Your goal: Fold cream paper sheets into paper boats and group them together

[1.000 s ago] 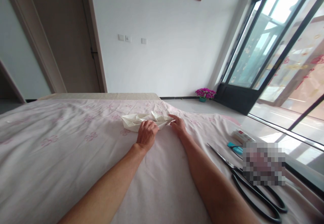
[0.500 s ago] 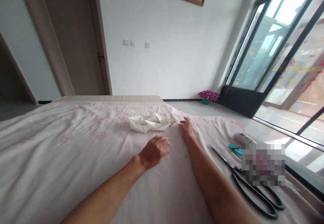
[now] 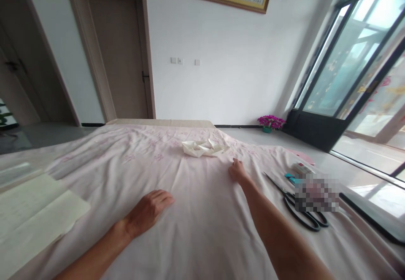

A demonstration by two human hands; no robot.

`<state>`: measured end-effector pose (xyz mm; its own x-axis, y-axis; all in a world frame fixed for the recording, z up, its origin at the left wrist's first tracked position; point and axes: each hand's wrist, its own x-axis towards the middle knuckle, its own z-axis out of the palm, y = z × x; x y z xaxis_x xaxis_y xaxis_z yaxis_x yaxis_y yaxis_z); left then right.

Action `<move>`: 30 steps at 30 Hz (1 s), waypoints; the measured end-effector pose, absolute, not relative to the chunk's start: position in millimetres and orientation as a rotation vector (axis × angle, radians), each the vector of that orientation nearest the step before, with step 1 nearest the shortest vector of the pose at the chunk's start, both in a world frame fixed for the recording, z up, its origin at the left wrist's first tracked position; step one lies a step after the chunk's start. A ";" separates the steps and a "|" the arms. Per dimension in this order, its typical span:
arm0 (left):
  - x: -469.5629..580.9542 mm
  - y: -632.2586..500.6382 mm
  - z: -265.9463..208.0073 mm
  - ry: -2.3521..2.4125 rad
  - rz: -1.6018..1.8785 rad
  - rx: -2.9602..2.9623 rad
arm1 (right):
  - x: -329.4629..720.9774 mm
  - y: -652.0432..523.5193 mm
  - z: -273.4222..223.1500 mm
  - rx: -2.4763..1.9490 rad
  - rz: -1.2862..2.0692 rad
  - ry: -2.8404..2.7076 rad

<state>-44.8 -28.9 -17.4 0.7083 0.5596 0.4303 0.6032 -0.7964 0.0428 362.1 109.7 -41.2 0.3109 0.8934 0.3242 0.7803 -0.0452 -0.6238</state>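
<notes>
Two folded white paper boats sit close together on a pale pink flowered cloth. My right hand is just in front of their right end, not touching them, its fingers loosely bent with nothing seen in them. Nearer to me and to the left, my left hand hovers low over or rests on the cloth, palm down, fingers loosely stretched out and nothing visible in them. An open paper booklet or folded sheets lie at the left edge.
Large black-handled scissors lie right of my right forearm. Beside them are a teal-handled tool, a small white box and a blurred-out item. A dark-edged flat object lies at the far right.
My left hand has moved left and toward me, away from the paper boats. My right hand has drawn back slightly. The view has turned left, bringing the paper sheets into sight.
</notes>
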 end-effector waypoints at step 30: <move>-341.7 -179.4 37.6 -2.590 -0.187 -1.383 | 243.2 5.9 -39.3 -1.996 -0.158 -2.107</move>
